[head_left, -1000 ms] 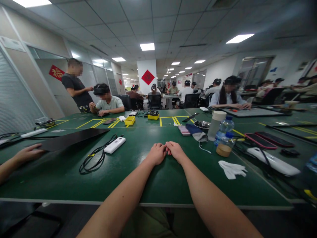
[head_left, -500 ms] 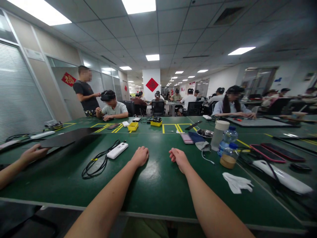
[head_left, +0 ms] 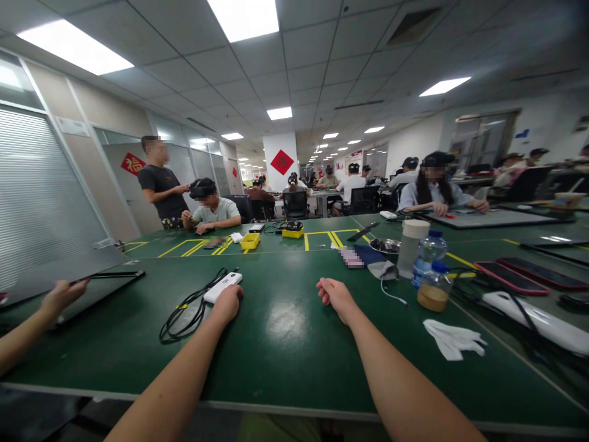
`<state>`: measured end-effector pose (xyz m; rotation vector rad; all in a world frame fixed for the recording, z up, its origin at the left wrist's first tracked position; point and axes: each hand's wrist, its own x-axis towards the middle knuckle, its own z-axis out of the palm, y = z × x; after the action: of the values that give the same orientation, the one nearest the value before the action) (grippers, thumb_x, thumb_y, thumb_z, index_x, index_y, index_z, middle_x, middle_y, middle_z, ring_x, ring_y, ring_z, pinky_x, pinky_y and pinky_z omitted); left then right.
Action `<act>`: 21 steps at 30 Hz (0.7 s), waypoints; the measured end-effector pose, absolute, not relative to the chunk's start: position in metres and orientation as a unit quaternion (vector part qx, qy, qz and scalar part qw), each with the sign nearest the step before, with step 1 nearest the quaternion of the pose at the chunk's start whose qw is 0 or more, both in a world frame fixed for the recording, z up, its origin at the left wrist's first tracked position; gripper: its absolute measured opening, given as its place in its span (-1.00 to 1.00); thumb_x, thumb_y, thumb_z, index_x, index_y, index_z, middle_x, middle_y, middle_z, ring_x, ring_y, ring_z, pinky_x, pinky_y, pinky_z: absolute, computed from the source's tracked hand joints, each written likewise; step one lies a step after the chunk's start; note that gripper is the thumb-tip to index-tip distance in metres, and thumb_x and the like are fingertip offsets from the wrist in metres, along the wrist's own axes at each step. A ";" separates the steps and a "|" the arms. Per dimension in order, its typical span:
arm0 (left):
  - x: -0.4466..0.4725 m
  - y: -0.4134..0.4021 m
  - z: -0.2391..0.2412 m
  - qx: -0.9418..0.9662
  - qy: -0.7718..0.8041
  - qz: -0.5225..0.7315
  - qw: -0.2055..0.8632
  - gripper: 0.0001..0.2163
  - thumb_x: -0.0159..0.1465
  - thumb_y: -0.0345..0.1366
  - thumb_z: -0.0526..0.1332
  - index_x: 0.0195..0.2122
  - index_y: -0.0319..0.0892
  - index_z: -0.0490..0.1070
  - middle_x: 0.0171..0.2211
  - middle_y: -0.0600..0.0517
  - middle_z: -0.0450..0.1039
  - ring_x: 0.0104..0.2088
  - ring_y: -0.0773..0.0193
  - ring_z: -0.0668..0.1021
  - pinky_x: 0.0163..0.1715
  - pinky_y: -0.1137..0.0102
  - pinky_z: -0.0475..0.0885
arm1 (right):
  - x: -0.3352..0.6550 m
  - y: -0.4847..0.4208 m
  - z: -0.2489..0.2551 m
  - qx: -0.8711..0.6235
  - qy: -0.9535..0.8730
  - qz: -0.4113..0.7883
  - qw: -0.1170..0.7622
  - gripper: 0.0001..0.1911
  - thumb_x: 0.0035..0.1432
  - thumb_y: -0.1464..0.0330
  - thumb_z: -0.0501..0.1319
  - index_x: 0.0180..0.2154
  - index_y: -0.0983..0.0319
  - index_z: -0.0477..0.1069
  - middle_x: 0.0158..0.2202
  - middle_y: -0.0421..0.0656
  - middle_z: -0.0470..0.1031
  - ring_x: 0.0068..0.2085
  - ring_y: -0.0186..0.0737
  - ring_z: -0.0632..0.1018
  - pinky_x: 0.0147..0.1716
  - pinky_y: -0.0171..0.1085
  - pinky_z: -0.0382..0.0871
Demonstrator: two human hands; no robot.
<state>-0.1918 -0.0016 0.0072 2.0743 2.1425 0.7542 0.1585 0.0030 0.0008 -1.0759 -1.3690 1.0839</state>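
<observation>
My left hand [head_left: 227, 302] rests on the green table [head_left: 285, 331], fingers curled, touching the near end of a white power bank [head_left: 223, 286] whose black cable [head_left: 184, 311] lies coiled to its left. My right hand [head_left: 335, 296] lies on the table in a loose fist with nothing visible in it, well apart from the left hand.
To the right stand a white cup [head_left: 408, 247], two bottles [head_left: 432, 285], a grey mask [head_left: 384, 270], white gloves [head_left: 453, 341] and phones [head_left: 510, 276]. At the left a co-worker's hand [head_left: 62, 294] lifts a laptop lid [head_left: 59, 270]. More people sit at the far tables.
My hands, joined a second ago, have parted. The left has moved left to the power bank. The co-worker's laptop lid has come up. The view tilted upward.
</observation>
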 end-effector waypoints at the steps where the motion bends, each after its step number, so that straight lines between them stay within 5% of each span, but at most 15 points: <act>1: -0.191 -0.001 0.007 0.676 0.697 0.237 0.027 -0.78 0.13 -0.52 0.02 -0.32 -0.21 0.43 -0.22 -0.08 0.46 -0.12 0.11 0.45 -0.07 0.31 0.27 | 0.158 0.003 0.001 -0.447 -0.570 0.454 0.519 -0.62 0.14 0.09 0.07 -0.38 0.28 0.40 -0.54 -0.19 0.38 -0.63 -0.41 0.34 -0.65 -0.39 0.19; 8: -0.134 0.001 0.002 0.698 0.662 0.267 0.052 -0.74 0.23 -0.32 0.04 -0.15 -0.29 0.43 -0.14 -0.17 0.44 -0.10 0.15 0.46 -0.04 0.35 0.28 | 0.157 0.006 0.003 -0.453 -0.587 0.451 0.496 -0.61 0.15 0.10 0.05 -0.38 0.29 0.39 -0.55 -0.22 0.37 -0.63 -0.42 0.34 -0.64 -0.40 0.19; 16: 0.014 -0.008 -0.010 0.782 0.536 0.302 0.100 -0.75 0.20 -0.44 0.01 -0.22 -0.27 0.46 -0.21 -0.17 0.44 -0.14 0.16 0.45 -0.05 0.35 0.29 | 0.153 -0.004 0.010 -0.520 -0.723 0.258 0.374 -0.79 0.05 0.31 0.12 -0.54 0.26 0.40 -0.54 -0.19 0.46 -0.50 -0.34 0.43 -0.48 -0.38 0.19; 21: 0.020 -0.004 -0.011 0.727 0.552 0.381 0.149 -0.61 0.09 -0.59 0.02 -0.07 -0.29 0.41 -0.09 -0.15 0.42 -0.06 0.22 0.43 -0.03 0.40 0.28 | 0.162 -0.002 0.011 -0.622 -0.699 0.153 0.318 -0.83 0.03 0.42 0.10 -0.46 0.22 0.47 -0.42 -0.13 0.53 -0.35 -0.26 0.48 -0.39 -0.34 0.17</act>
<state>0.0195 -0.0041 -0.0114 2.0899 1.5859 1.0953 0.1623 -0.0018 0.0108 -1.6354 -1.8394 0.4038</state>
